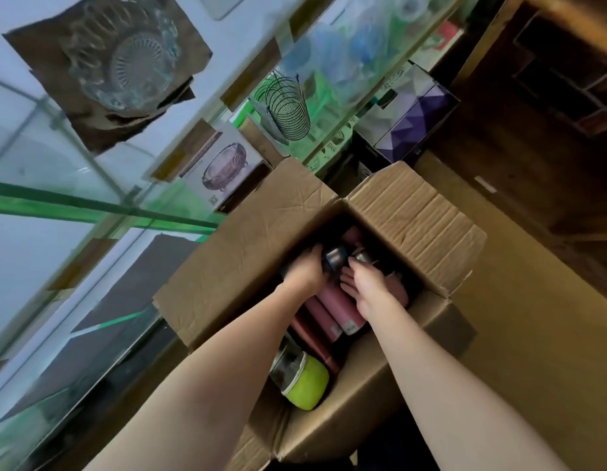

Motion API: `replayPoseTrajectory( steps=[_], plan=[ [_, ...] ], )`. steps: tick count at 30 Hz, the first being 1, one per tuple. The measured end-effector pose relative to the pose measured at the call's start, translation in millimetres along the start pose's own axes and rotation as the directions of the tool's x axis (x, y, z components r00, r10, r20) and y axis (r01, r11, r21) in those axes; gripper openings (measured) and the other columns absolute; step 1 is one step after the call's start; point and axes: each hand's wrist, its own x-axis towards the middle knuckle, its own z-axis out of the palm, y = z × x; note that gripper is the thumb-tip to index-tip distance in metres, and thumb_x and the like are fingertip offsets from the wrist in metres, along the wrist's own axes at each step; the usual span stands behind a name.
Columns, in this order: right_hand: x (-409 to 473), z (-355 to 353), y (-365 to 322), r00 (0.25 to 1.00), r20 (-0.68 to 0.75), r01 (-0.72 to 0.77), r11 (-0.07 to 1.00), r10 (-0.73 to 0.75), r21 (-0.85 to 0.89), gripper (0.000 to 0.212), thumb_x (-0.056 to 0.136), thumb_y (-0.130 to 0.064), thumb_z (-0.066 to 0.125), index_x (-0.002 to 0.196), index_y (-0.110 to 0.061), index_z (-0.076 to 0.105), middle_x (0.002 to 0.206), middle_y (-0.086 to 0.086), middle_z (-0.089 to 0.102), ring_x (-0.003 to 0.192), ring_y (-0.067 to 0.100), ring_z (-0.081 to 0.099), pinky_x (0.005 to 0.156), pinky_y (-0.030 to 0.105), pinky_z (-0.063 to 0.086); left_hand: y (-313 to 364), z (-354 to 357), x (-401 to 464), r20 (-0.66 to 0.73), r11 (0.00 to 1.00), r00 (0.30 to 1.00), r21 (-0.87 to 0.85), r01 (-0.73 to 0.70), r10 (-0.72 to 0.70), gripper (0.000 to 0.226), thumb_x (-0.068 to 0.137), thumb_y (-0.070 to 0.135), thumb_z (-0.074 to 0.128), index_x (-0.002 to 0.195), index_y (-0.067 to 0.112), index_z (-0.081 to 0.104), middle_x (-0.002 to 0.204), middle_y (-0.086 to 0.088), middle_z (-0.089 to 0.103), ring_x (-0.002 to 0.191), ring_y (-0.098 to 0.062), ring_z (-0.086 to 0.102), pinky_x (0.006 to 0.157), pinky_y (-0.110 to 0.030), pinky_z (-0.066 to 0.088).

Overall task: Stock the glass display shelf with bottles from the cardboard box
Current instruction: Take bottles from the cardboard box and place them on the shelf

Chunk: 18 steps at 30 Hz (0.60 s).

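An open cardboard box (pixel 414 219) stands below me with its flaps spread. Inside lie several pink bottles (pixel 332 302) on their sides and a bottle with a lime-green base (pixel 307 384) near the front. Both hands reach into the box. My left hand (pixel 303 268) grips a dark bottle with a metallic cap (pixel 334 258) at the back of the box. My right hand (pixel 366 283) curls over a second metallic-capped bottle (pixel 363 256) just beside it. The glass display shelf (pixel 57 212), edged in green, runs along the left.
On the glass shelves sit a cut-glass bowl on brown paper (pixel 121 66), a boxed pink glass bowl (pixel 223 171), a black wire basket (pixel 288 110) and a purple-patterned box (pixel 417 120). More cardboard (pixel 533 300) and dark wooden shelving (pixel 550 79) lie to the right.
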Motion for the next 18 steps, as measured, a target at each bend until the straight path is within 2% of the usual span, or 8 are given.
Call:
replayPoseTrajectory(
  steps=[5, 7, 9, 12, 13, 15, 18],
  plan=[
    [3, 0, 2, 0.999, 0.034, -0.004, 1.000, 0.004, -0.020, 0.009, 0.103, -0.021, 0.054, 0.098, -0.023, 0.061, 0.094, 0.002, 0.068, 0.086, 0.013, 0.065, 0.070, 0.027, 0.052, -2, 8, 11, -0.030, 0.995, 0.999, 0.098, 0.034, -0.031, 0.077, 0.090, 0.041, 0.066, 0.152, 0.015, 0.028, 0.147, -0.015, 0.046, 0.129, -0.036, 0.048, 0.102, -0.042, 0.042],
    [1, -1, 3, 0.999, 0.038, 0.003, 0.999, -0.002, -0.044, 0.013, 0.103, -0.021, 0.053, 0.093, -0.025, 0.061, 0.094, 0.001, 0.067, 0.086, 0.013, 0.065, 0.070, 0.027, 0.051, -2, 11, 9, -0.056, 0.993, 0.998, 0.114, 0.027, -0.021, 0.078, 0.089, 0.041, 0.068, 0.151, 0.015, 0.028, 0.144, -0.015, 0.048, 0.127, -0.036, 0.050, 0.098, -0.042, 0.044],
    [-2, -3, 3, 0.999, 0.035, 0.023, 0.997, -0.021, -0.069, 0.010, 0.104, -0.022, 0.052, 0.099, -0.022, 0.061, 0.095, 0.000, 0.067, 0.087, 0.012, 0.064, 0.070, 0.027, 0.051, -2, 11, 4, -0.089, 0.994, 0.996, 0.107, 0.019, -0.009, 0.075, 0.088, 0.036, 0.070, 0.148, 0.014, 0.031, 0.139, -0.016, 0.052, 0.123, -0.036, 0.052, 0.094, -0.040, 0.045],
    [-11, -5, 4, 0.997, 0.039, 0.069, 0.992, -0.066, -0.104, 0.021, 0.104, -0.023, 0.052, 0.123, -0.016, 0.058, 0.111, 0.008, 0.068, 0.102, 0.021, 0.065, 0.083, 0.032, 0.053, -7, 10, -11, -0.154, 0.997, 0.988, 0.067, 0.027, -0.017, 0.072, 0.088, 0.032, 0.070, 0.145, 0.009, 0.032, 0.135, -0.017, 0.055, 0.123, -0.037, 0.053, 0.095, -0.041, 0.044],
    [-15, -5, 5, 0.996, 0.038, 0.082, 0.990, -0.078, -0.117, 0.024, 0.104, -0.023, 0.052, 0.126, -0.014, 0.057, 0.118, 0.011, 0.067, 0.110, 0.025, 0.064, 0.089, 0.036, 0.052, -9, 9, -18, -0.181, 0.998, 0.983, 0.049, 0.026, -0.016, 0.070, 0.088, 0.033, 0.070, 0.143, 0.008, 0.034, 0.133, -0.017, 0.056, 0.122, -0.037, 0.054, 0.094, -0.042, 0.045],
    [-26, -2, 8, 0.994, 0.035, 0.108, 0.984, -0.104, -0.142, 0.019, 0.104, -0.023, 0.053, 0.120, -0.015, 0.058, 0.123, 0.014, 0.066, 0.118, 0.029, 0.061, 0.096, 0.040, 0.050, -15, 6, -34, -0.233, 1.000, 0.973, 0.019, 0.005, -0.001, 0.067, 0.086, 0.035, 0.071, 0.137, 0.008, 0.037, 0.129, -0.016, 0.058, 0.119, -0.037, 0.055, 0.091, -0.043, 0.046],
    [-50, 5, 15, 0.988, 0.052, 0.149, 0.977, -0.143, -0.154, 0.011, 0.104, -0.023, 0.053, 0.111, -0.017, 0.059, 0.122, 0.013, 0.066, 0.120, 0.029, 0.061, 0.097, 0.039, 0.049, -24, 0, -60, -0.277, 0.997, 0.958, -0.001, -0.075, 0.072, 0.062, 0.083, 0.036, 0.073, 0.129, 0.010, 0.041, 0.122, -0.013, 0.060, 0.113, -0.035, 0.057, 0.087, -0.042, 0.047]
  ],
)
